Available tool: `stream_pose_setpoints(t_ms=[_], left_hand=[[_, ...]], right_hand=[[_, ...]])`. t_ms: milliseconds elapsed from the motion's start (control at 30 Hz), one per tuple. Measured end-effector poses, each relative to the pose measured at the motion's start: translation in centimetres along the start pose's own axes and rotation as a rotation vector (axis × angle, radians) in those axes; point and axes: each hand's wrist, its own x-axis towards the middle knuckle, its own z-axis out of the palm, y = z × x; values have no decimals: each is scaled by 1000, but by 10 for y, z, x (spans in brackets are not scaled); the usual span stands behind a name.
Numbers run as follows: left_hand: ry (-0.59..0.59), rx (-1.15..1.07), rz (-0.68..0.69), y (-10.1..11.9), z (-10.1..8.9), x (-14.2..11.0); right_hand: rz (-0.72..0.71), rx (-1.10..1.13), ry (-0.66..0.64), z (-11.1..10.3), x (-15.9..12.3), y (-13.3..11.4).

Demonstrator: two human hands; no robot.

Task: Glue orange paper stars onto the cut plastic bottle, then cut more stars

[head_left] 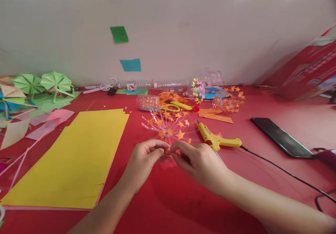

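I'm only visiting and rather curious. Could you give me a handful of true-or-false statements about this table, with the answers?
1. The left hand and right hand meet at a small orange piece. True.
2. A yellow glue gun lies on the red table. True.
3. Nothing lies to its right. False: a black smartphone does.
4. The pale partition bears green paper and blue paper. True.
5. The blue paper is higher. False: the green paper is.

Red tabletop [181, 206], yellow-topped paper stack [68, 164] at left, star-dotted plastic piece [169, 132] at center, glue gun [215, 140], dark phone [282, 137]
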Motion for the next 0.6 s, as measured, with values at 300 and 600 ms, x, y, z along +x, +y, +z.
stream_pose_setpoints(t_ms=[300, 600], left_hand=[[17, 4, 1, -4, -1, 0], [15, -29, -17, -4, 1, -1]], right_hand=[[178, 199, -16, -1, 4, -4], [339, 287, -92, -3, 9, -7]])
